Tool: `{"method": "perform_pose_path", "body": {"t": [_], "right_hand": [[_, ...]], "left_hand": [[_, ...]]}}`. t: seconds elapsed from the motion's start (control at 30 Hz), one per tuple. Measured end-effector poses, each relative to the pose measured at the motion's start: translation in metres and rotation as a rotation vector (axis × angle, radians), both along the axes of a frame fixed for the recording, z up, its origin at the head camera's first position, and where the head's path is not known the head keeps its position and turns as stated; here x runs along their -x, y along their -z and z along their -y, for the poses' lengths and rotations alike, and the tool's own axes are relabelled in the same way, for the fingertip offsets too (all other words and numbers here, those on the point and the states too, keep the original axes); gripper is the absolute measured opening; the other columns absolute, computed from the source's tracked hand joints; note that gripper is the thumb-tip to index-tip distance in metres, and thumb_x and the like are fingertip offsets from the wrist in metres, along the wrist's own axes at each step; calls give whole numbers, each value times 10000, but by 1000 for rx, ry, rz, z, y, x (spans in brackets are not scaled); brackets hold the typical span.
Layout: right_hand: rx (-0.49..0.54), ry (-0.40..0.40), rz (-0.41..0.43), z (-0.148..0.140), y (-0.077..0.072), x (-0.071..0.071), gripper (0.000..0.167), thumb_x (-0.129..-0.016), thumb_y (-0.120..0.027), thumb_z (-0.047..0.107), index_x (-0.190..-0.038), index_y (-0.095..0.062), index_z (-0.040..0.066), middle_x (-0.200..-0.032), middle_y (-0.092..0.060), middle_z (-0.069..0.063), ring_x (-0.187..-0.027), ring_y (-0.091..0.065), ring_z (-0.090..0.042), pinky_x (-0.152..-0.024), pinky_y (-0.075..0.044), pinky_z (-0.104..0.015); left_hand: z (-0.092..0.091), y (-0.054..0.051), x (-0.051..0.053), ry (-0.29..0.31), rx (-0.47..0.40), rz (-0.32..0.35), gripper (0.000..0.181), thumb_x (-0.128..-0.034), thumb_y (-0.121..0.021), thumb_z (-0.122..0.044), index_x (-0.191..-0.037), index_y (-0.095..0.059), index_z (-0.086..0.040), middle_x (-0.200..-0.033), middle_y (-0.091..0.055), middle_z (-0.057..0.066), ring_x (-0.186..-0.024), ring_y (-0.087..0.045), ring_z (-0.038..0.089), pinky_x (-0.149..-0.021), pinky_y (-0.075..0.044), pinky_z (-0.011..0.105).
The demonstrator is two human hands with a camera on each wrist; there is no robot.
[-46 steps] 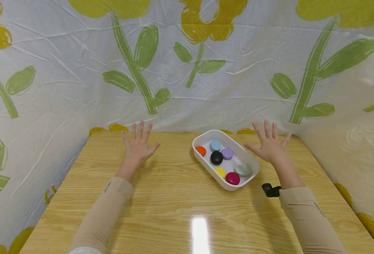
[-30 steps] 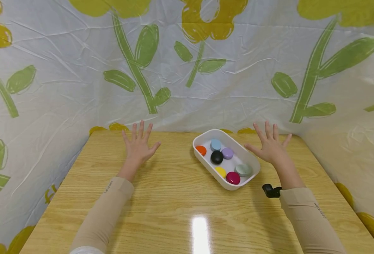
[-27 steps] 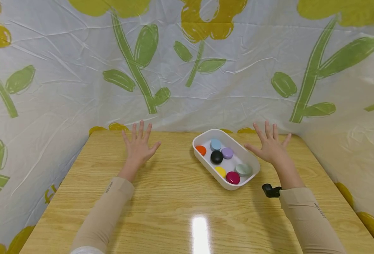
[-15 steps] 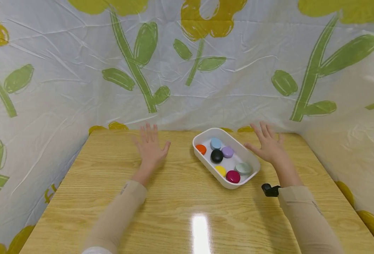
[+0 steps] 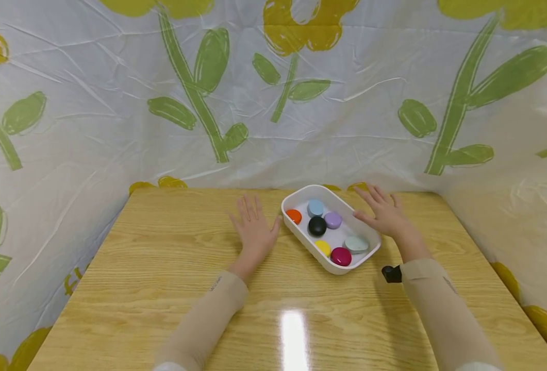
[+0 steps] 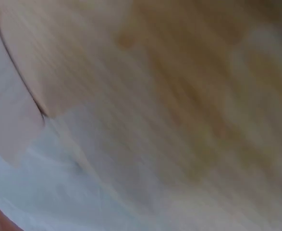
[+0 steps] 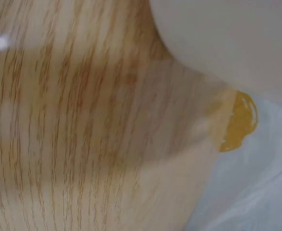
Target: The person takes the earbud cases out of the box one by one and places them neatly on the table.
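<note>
In the head view a white tray (image 5: 307, 246) lies slantwise on the wooden table. Inside are rounded pieces: orange (image 5: 294, 216), light blue (image 5: 315, 208), purple (image 5: 333, 220), black (image 5: 317, 226), yellow (image 5: 322, 248), grey-green (image 5: 356, 244) and crimson (image 5: 341, 256). My left hand (image 5: 256, 234) is just left of the tray, fingers spread, holding nothing. My right hand (image 5: 386, 216) is at the tray's right side, fingers spread and empty, its thumb over or near the rim; contact cannot be told.
The wooden table (image 5: 162, 257) reaches back to a white sheet (image 5: 357, 123) printed with flowers, which also hangs at both sides. A black object (image 5: 391, 274) sticks out by the right sleeve. Both wrist views show the table and sheet, the left one blurred.
My left hand has moved right, from the table's left part to beside the tray. My right hand has shifted slightly left, toward the tray. The tray and its pieces have stayed in place.
</note>
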State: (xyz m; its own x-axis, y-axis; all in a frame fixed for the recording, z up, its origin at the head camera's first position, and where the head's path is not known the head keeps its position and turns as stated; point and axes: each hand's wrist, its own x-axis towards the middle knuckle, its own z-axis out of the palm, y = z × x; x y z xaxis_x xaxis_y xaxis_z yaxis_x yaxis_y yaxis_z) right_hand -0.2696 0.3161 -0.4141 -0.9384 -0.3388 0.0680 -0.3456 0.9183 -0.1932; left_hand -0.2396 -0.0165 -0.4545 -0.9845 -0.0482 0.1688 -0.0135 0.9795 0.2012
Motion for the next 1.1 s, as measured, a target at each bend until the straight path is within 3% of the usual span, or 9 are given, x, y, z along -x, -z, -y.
{"method": "perform_pose_path", "body": {"t": [0.2, 0.43, 0.63, 0.9, 1.1], "right_hand": [[-41, -51, 3, 3, 4, 9, 675, -897, -468, 485, -1463, -199, 237, -1515, -112, -171, -1366, -66, -411, -1037, -5, -628], [-77, -82, 26, 5, 8, 17, 666, -895, -468, 491, -1462, -201, 269, -1511, -144, -163, -1364, -93, -401, -1045, 9, -615], [-108, -81, 45, 4, 13, 22, 696, -888, -439, 538, -1471, -159, 281, -1511, -144, -161, -1366, -88, -395, -1049, 21, -610], [-117, -73, 52, 5, 15, 21, 681, -887, -476, 497, -1458, -229, 220, -1497, -189, -172, -1357, -124, -399, -1053, -7, -612], [-157, -103, 59, 4, 20, 23, 667, -904, -452, 480, -1464, -197, 223, -1491, -193, -188, -1355, -131, -400, -1052, -10, -614]], "left_hand": [[-28, 5, -9, 7, -37, 31, 867, -867, -226, -663, -1474, -3, -85, -1508, 120, 172, -1362, 188, 326, -1053, 15, 610], [-59, 0, -18, 14, -55, 50, 888, -860, -228, -677, -1472, -37, -63, -1506, 77, 200, -1360, 165, 364, -1049, 7, 620], [-76, 2, -22, -42, -39, 54, 901, -852, -277, -674, -1471, -76, -51, -1508, 43, 211, -1365, 118, 393, -1058, -23, 608], [-90, 3, -30, -100, -52, 134, 963, -831, -290, -699, -1464, -35, -19, -1507, 32, 219, -1353, 105, 435, -1042, 7, 628], [-104, 0, -38, -142, -4, 192, 1015, -807, -226, -744, -1455, 0, 5, -1501, 38, 233, -1343, 59, 472, -1033, -33, 644]]}}
